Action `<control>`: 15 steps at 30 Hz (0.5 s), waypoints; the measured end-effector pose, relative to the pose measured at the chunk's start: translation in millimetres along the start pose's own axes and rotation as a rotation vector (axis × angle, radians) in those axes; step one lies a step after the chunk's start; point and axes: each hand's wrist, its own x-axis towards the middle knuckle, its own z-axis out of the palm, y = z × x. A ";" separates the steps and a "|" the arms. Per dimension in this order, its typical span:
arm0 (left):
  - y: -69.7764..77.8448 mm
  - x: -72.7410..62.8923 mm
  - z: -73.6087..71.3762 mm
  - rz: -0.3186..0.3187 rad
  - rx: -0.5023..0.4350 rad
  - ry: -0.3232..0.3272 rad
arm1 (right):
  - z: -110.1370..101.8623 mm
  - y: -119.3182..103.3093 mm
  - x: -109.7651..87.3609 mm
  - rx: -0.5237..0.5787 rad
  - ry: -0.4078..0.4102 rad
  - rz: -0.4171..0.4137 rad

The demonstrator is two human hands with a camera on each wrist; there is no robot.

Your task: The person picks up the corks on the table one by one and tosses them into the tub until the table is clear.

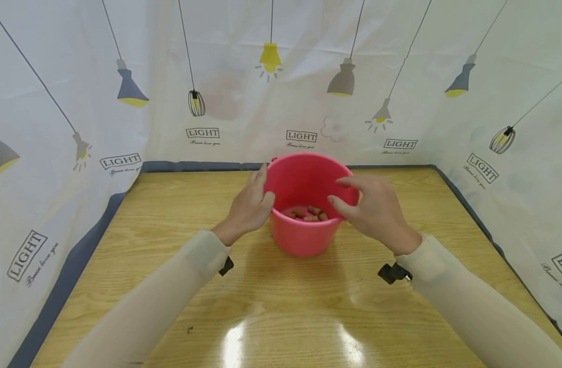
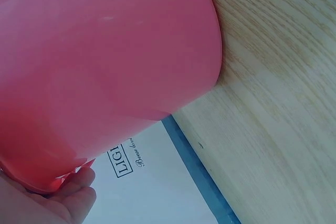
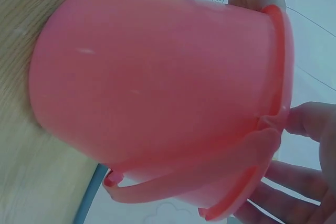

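Note:
A pink plastic bucket (image 1: 304, 237) stands upright on the wooden table, with several small brown cylindrical pieces (image 1: 314, 210) lying on its bottom. At the left rim, my left hand (image 1: 250, 203) holds the bucket with the thumb over the edge and the fingers along the outside; in the left wrist view the fingertips show beside the rim. My right hand (image 1: 377, 207) is at the right rim, thumb and fingers curved and spread apart. The right wrist view shows that thumb by the hinge of the bucket's handle (image 3: 194, 182), which hangs down outside.
The wooden table (image 1: 170, 296) extends around the bucket. White cloth walls (image 1: 244, 112) printed with lamps enclose its back and sides, with a dark blue strip (image 1: 193, 166) along their foot. Black wrist cameras (image 1: 392, 273) sit under both sleeves.

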 end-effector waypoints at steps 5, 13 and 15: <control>0.6 0.7 -0.9 -0.001 -0.006 0.001 | -3.5 5.4 -3.2 -0.004 0.048 -0.034; -1.1 0.5 -5.4 0.013 -0.008 0.023 | -7.3 15.6 -9.9 0.006 0.055 -0.023; -2.5 0.0 -7.3 0.025 -0.012 0.036 | -8.5 17.7 -11.4 0.002 0.057 -0.013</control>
